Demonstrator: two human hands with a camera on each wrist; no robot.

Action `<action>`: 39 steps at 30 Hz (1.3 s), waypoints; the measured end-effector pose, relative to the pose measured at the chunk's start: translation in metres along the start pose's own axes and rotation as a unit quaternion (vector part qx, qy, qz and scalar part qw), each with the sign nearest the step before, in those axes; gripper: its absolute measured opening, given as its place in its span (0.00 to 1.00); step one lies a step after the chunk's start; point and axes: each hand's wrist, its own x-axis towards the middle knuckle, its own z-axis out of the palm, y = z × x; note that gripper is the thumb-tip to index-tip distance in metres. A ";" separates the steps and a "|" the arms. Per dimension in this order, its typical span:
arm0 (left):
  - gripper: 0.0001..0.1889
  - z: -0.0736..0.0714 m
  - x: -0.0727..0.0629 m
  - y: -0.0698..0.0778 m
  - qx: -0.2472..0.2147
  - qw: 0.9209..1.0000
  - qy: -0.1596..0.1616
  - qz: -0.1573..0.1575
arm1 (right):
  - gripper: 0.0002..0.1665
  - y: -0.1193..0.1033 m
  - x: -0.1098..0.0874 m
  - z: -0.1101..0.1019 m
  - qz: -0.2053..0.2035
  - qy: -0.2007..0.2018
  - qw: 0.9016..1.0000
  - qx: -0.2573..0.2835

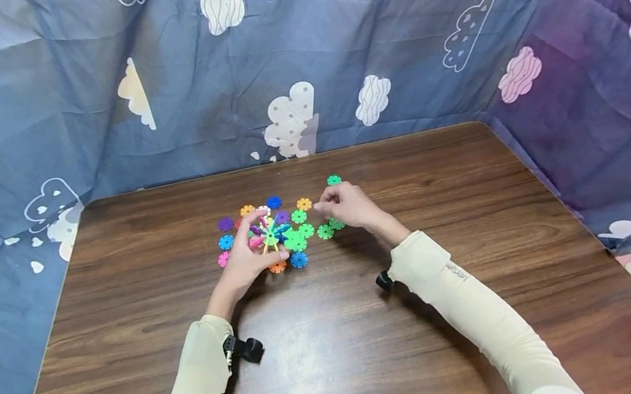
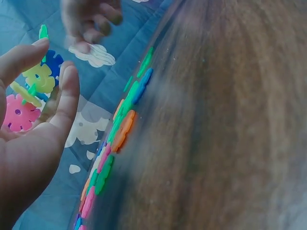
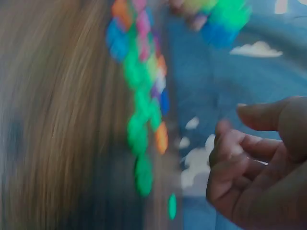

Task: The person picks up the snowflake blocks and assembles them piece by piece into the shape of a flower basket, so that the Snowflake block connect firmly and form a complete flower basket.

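Note:
My left hand (image 1: 240, 256) holds a built piece of interlocking flower-shaped plastic discs (image 1: 270, 236) above the table, thumb and fingers curved round its sides. In the left wrist view, the built piece (image 2: 39, 79) shows pink, yellow, blue and green discs, partly hidden behind the fingers. My right hand (image 1: 351, 206) hovers to the right over the loose discs, its fingers loosely bent. Nothing shows between thumb and fingers of this hand (image 3: 259, 165) in the blurred right wrist view. Close below it lie green discs (image 1: 325, 231).
Loose flower discs in several colours lie flat around both hands, among them a blue disc (image 1: 298, 259), a purple disc (image 1: 225, 224) and an orange disc (image 1: 304, 204). The brown wooden table (image 1: 327, 347) meets a blue cloud-patterned cloth (image 1: 326, 30) behind it.

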 end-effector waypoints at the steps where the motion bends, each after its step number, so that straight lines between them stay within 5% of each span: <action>1: 0.44 0.000 0.000 0.000 -0.008 1.000 -0.008 -0.004 | 0.12 0.004 0.002 0.000 0.003 0.006 0.999 -0.047; 4: 0.44 0.000 -0.001 0.000 -0.017 0.999 -0.029 -0.016 | 0.12 0.015 0.007 0.006 0.017 -0.013 0.986 -0.163; 8: 0.45 0.000 0.000 0.003 -0.010 0.999 -0.041 -0.028 | 0.20 0.022 0.012 0.017 0.031 -0.040 0.972 -0.229; 21: 0.44 -0.001 0.000 0.009 -0.002 0.997 -0.065 -0.047 | 0.14 0.019 0.012 0.023 0.031 -0.012 0.970 -0.240; 29: 0.43 -0.003 0.001 0.008 -0.023 0.997 -0.055 -0.041 | 0.08 0.011 0.007 0.021 -0.013 -0.019 0.982 -0.186; 34: 0.42 -0.004 0.001 0.010 0.006 0.998 -0.040 -0.042 | 0.14 0.000 0.004 0.006 -0.046 -0.066 0.996 -0.033; 39: 0.42 -0.005 0.002 0.013 0.017 0.998 -0.049 -0.036 | 0.14 -0.018 0.000 -0.008 -0.035 -0.164 0.978 0.125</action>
